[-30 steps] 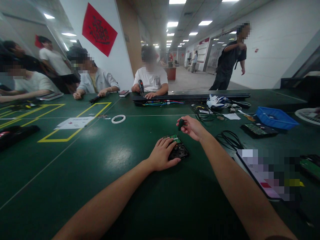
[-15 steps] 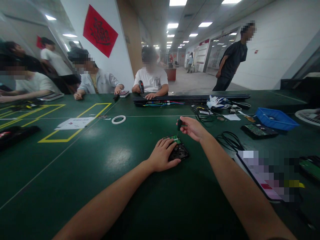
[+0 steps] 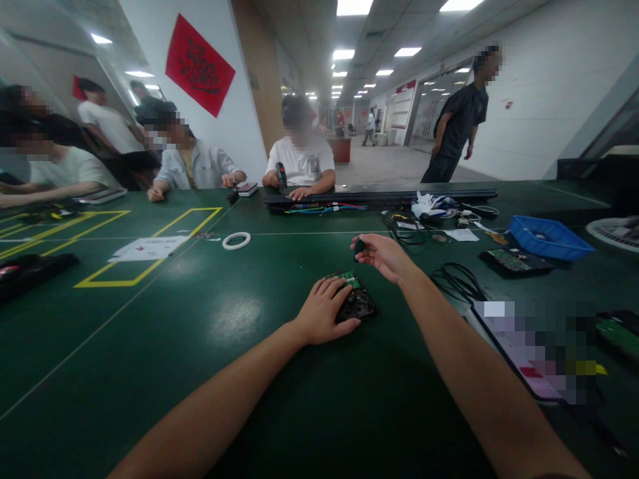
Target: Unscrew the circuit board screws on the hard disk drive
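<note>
A hard disk drive (image 3: 357, 307) with a green circuit board lies flat on the green table in front of me. My left hand (image 3: 327, 305) rests across its left part, fingers spread and thumb along the near side. Part of the drive is hidden beneath that hand. Between the fingertips of my right hand (image 3: 383, 255) is the dark handle of a small screwdriver (image 3: 359, 248), held upright. Its thin shaft points down at the far edge of the circuit board; whether the tip touches a screw is too small to tell.
On the right lie black cables (image 3: 456, 281), another hard disk drive (image 3: 516, 261), a blue basket (image 3: 552, 239) and a tablet-like device (image 3: 519, 359). A white ring (image 3: 236, 241) and a paper sheet (image 3: 148, 249) lie left. Across the table, a person holds a power driver (image 3: 281, 176).
The screwdriver and the fingers of my right hand have shifted very slightly. My left hand stays on the drive. A person in dark clothes in the background has moved a little.
</note>
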`<act>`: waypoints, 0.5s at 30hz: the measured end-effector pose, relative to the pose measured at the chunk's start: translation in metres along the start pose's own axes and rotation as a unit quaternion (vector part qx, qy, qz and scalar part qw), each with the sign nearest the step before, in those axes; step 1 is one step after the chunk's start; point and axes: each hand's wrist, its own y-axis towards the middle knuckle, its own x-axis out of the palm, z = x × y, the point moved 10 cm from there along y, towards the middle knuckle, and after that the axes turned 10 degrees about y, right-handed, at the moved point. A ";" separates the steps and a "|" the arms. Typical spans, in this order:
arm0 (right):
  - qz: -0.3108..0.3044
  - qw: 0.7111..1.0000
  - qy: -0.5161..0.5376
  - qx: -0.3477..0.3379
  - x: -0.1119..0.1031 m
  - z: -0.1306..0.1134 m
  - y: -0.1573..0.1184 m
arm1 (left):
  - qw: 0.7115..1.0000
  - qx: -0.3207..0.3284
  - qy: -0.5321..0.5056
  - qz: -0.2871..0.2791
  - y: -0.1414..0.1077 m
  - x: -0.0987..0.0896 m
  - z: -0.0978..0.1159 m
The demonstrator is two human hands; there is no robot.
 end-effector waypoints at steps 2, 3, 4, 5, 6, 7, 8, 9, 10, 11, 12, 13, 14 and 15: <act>0.007 1.000 0.008 0.007 -0.001 0.002 0.001 | 1.000 0.001 0.003 -0.001 0.000 0.001 0.000; 0.010 1.000 0.012 0.010 -0.001 0.002 0.001 | 1.000 0.001 0.005 -0.001 0.000 0.001 0.000; 0.012 1.000 0.017 0.012 -0.001 0.002 0.001 | 1.000 0.002 0.006 -0.001 0.000 0.002 0.000; 0.012 1.000 0.021 0.013 -0.001 0.003 0.000 | 1.000 0.002 0.006 0.000 0.000 0.002 0.000; 0.012 1.000 0.023 0.013 -0.001 0.002 0.000 | 1.000 0.002 0.007 0.001 0.000 0.002 0.000; 0.010 1.000 0.023 0.013 0.000 0.002 0.000 | 1.000 0.002 0.006 0.002 0.000 0.002 0.000; 0.009 1.000 0.020 0.011 0.000 0.002 -0.001 | 1.000 0.002 0.006 0.004 0.000 0.002 0.000; 0.008 1.000 0.014 0.009 0.000 0.002 -0.001 | 1.000 0.002 0.005 0.005 0.000 0.002 0.000; 0.006 1.000 0.006 0.006 0.000 0.001 -0.001 | 1.000 0.002 0.003 0.006 0.000 0.002 0.000; 0.006 1.000 -0.005 0.002 -0.001 0.000 -0.001 | 1.000 0.002 0.002 0.007 0.000 0.001 0.000; 0.006 1.000 -0.016 -0.003 -0.001 -0.001 -0.001 | 1.000 0.002 0.001 0.008 0.000 0.001 0.000; 0.007 1.000 -0.027 -0.007 -0.002 -0.002 0.000 | 1.000 0.002 0.000 0.008 0.000 0.000 0.000; 0.007 0.999 -0.037 -0.012 -0.003 -0.003 0.000 | 1.000 0.002 -0.001 0.009 0.000 0.000 0.000; 0.009 0.999 -0.047 -0.018 -0.004 -0.004 0.000 | 1.000 0.002 -0.002 0.010 0.000 -0.001 0.000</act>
